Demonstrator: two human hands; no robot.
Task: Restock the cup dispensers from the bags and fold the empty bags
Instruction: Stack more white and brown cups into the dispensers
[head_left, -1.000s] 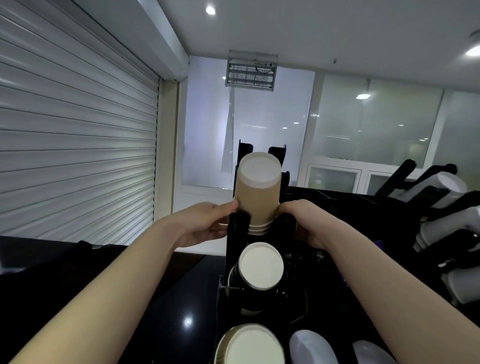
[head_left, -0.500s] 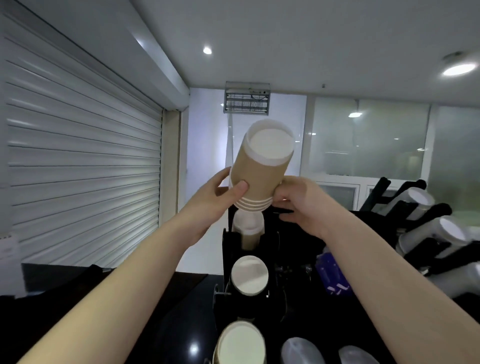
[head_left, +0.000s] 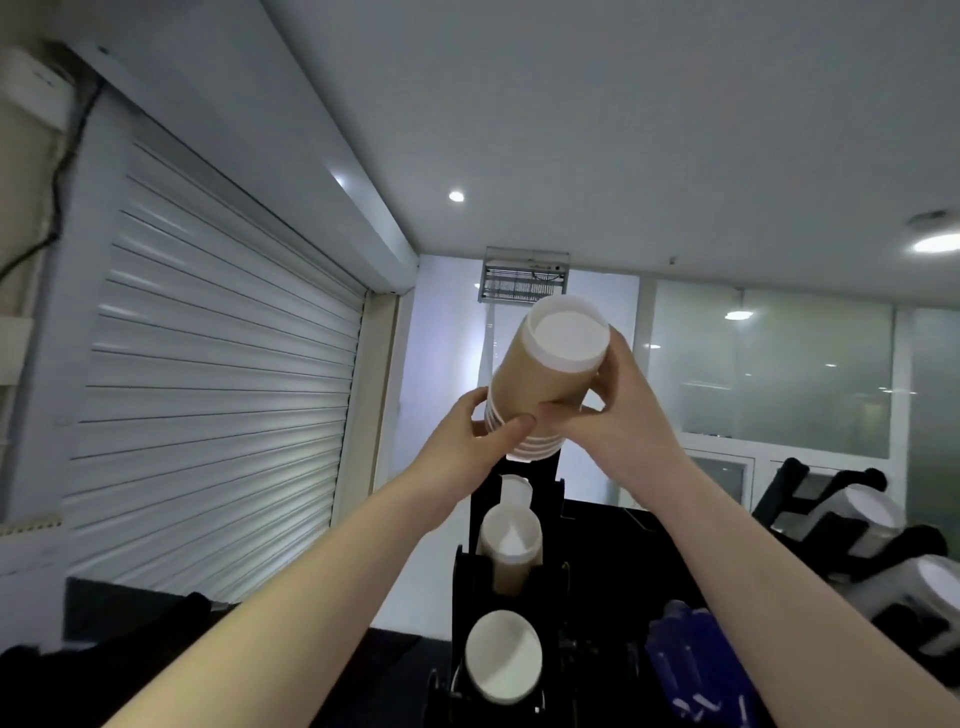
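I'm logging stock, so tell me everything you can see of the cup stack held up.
The cup stack is a few nested brown paper cups, white rolled rims at the lower end, white base towards the camera. It is tilted, held in the air above the black dispenser. The left hand grips its rims; the right hand grips its side.

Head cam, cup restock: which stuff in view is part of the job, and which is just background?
Job:
- cup stack, held by left hand and right hand
- black dispenser below, loaded cups in it

Background:
- roller shutter
- ceiling light
- wall grille
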